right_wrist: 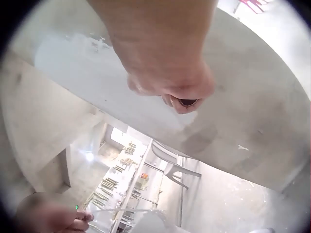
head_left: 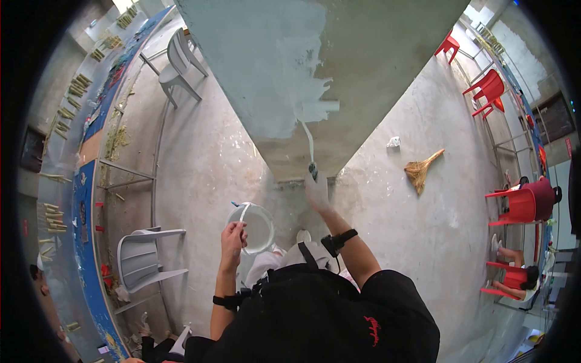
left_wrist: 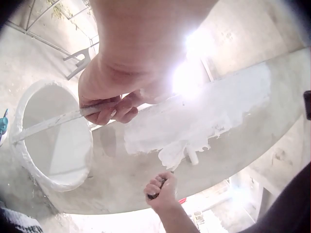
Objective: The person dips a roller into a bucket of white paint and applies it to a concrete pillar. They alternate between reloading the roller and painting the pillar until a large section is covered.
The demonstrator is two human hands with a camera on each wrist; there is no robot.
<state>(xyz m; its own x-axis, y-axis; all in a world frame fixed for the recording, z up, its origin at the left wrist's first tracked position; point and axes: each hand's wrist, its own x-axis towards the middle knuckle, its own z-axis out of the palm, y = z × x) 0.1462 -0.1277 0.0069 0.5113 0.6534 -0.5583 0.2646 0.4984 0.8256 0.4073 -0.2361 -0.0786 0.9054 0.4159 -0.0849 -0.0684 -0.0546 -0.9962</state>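
Observation:
My left hand (head_left: pixel 233 242) grips the flat white handle (left_wrist: pixel 53 125) of a round white bucket (head_left: pixel 269 233), which holds pale, wet-looking material. My right hand (head_left: pixel 316 192) is wrapped round the dark handle (head_left: pixel 313 172) of a putty knife. Its thin blade (head_left: pixel 310 140), seen nearly edge-on, reaches up to the grey wall face (head_left: pixel 363 78) in front of me. Pale filler (head_left: pixel 266 72) covers the wall's left and upper part, ending in a ragged edge near the blade. In the right wrist view, the right hand (right_wrist: pixel 170 82) hides the blade.
Grey plastic chairs (head_left: pixel 148 260) stand to my left beside a long blue-edged table (head_left: pixel 88 212). On the right floor lie a straw broom (head_left: pixel 420 172) and a small pale crumpled thing (head_left: pixel 394 143). Further right are red chairs (head_left: pixel 487 91) and seated people.

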